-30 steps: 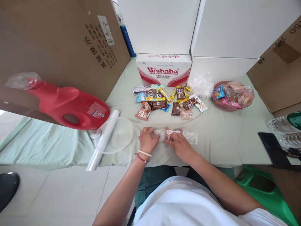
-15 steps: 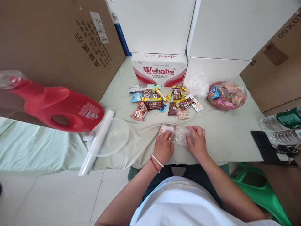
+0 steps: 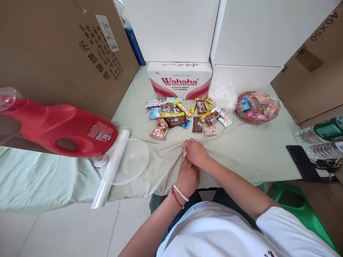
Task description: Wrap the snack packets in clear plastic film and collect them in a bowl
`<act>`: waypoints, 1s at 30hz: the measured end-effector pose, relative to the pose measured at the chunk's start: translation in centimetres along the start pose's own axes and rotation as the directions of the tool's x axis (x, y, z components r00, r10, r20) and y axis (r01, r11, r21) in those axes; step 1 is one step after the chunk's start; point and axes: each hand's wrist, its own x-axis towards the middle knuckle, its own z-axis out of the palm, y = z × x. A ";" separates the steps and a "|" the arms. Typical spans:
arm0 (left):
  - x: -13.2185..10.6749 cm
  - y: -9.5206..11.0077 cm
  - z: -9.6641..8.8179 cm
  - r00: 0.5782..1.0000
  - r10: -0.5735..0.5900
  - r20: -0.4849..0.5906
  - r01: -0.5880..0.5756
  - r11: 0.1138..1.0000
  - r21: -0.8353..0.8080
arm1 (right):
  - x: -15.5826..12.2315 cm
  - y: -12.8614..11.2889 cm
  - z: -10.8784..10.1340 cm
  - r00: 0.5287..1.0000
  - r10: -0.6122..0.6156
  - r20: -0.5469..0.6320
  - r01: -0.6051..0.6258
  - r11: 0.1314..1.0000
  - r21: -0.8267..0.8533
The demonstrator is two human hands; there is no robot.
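Note:
My left hand [image 3: 188,177], with bead bracelets at the wrist, and my right hand [image 3: 196,152] are pressed together over a snack wrapped in clear film [image 3: 184,151]. Only a small edge of the bundle shows at the left of my right hand. Both hands are closed on it, resting on the pale green cloth [image 3: 241,150] near the table's front edge. A heap of several small snack packets [image 3: 184,116] lies just beyond my hands.
A clear plastic bowl [image 3: 125,160] and a roll of cling film [image 3: 111,169] lie to the left, beside a red jug [image 3: 61,126]. A film-covered bowl of snacks [image 3: 257,107], a Wahaha box [image 3: 179,80], cardboard boxes, water bottles [image 3: 321,137] and a dark phone [image 3: 301,162] surround the cloth.
My hands came together: the right hand moved left over the wrapped snack and now covers it, where before the film lay spread between both hands.

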 end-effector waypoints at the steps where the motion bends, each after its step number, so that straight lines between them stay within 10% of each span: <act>1: -0.8 -0.2 -0.4 1.000 -0.007 -0.001 0.007 1.000 -0.020 | 0.2 -0.8 0.3 1.000 -0.008 0.007 0.008 0.999 -0.049; 12: -7.4 -5.9 -2.6 0.957 -0.039 -0.286 0.040 0.999 -0.003 | -1.6 -1.3 2.4 0.995 -0.017 -0.098 0.000 0.984 -0.178; 18: -6.6 -5.4 -1.8 0.949 -0.016 -0.315 0.051 0.993 0.104 | -5.8 5.2 0.4 0.943 0.009 -0.333 0.019 0.997 0.079; 22: -6.9 -5.1 -1.5 0.947 0.011 -0.320 0.041 0.987 0.157 | -6.7 16.1 -6.0 0.753 0.152 -0.640 0.157 0.904 0.399; 26: -7.1 -5.2 -1.5 0.949 0.015 -0.316 0.045 0.982 0.183 | -1.4 27.4 -16.6 0.543 0.520 -0.659 0.056 0.761 0.647; 30: -7.2 -5.4 -1.4 0.941 0.033 -0.338 0.033 0.982 0.187 | 6.6 32.8 -24.3 0.494 0.582 -0.646 -0.074 0.768 0.636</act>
